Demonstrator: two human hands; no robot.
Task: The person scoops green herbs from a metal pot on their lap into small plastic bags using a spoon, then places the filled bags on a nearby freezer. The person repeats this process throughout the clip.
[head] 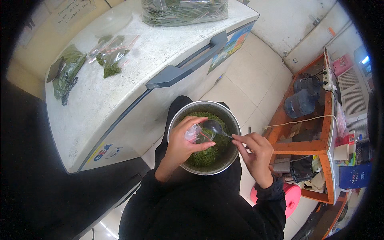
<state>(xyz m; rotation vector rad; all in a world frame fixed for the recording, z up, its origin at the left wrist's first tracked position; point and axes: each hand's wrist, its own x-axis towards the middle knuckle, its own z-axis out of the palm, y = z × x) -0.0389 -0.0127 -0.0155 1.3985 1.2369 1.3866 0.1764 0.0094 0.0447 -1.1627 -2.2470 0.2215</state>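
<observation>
A round metal pot (172, 127) rests on my lap, holding finely chopped green leaves (204, 157). Over it, my left hand (187, 141) holds small clear zip bags (193, 133), with the red-edged mouth of one spread between thumb and fingers. My right hand (255, 150) pinches the handle of a metal spoon (214, 126), whose bowl is at the mouth of that bag. Whether the spoon carries any leaves I cannot tell.
A white chest freezer (120, 90) stands at the front left. On it lie small bags of green leaves (111, 64), a green-filled bag with a dark phone-like object (55, 69), and a large clear bag of packets (184, 13). An orange shelf (300, 147) is on the right.
</observation>
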